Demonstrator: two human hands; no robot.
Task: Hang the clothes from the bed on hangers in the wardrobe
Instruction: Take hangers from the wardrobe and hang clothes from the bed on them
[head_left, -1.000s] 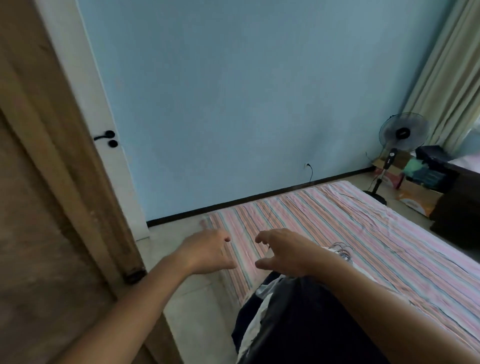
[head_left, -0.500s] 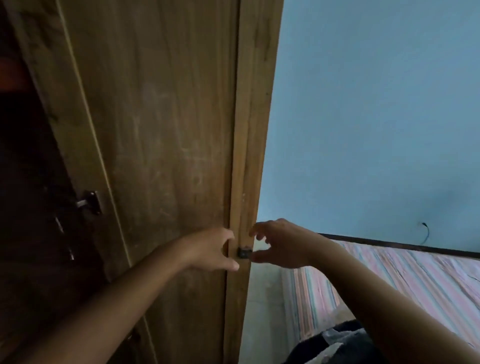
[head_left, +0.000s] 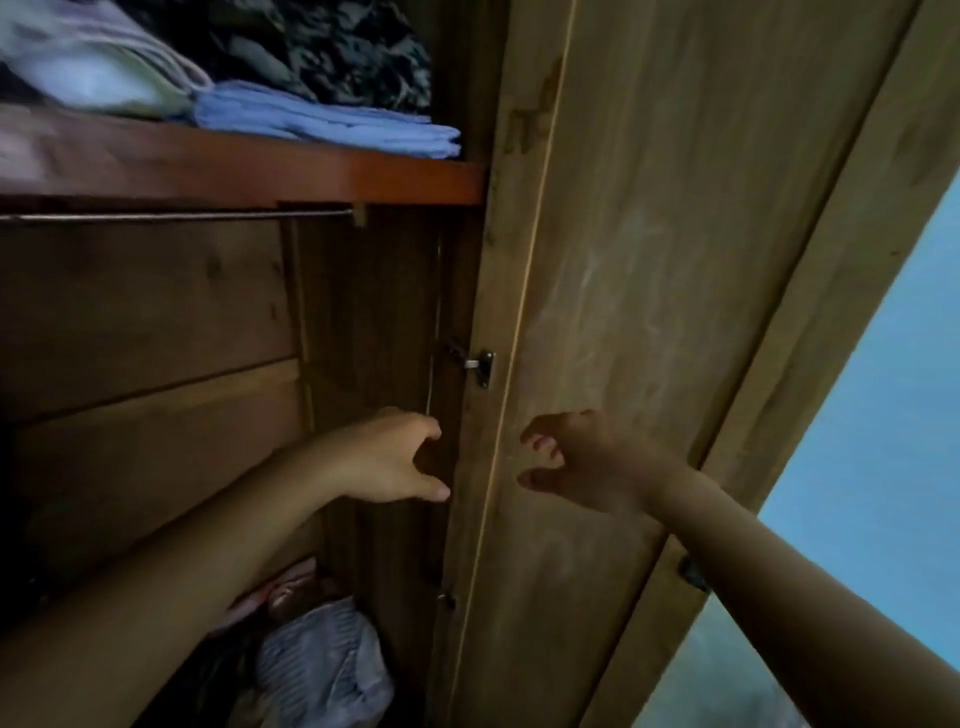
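Open wooden wardrobe (head_left: 156, 322) with its door (head_left: 649, 260) swung out to the right; blue wall (head_left: 883, 441) beyond the door. Left hand (head_left: 387, 457) reaches into the opening just left of the door's edge, fingers loosely curled, holding nothing. Right hand (head_left: 587, 462) hovers before the door's inner face, fingers clawed, empty; contact with the wood cannot be told. Above the hands, a metal latch (head_left: 480, 366) on the door edge. Hanging rail (head_left: 176, 215) under an orange shelf (head_left: 260, 174) bearing folded blue cloth (head_left: 327, 122). Bundled clothes (head_left: 322, 670) lie low in the wardrobe, below the left forearm.
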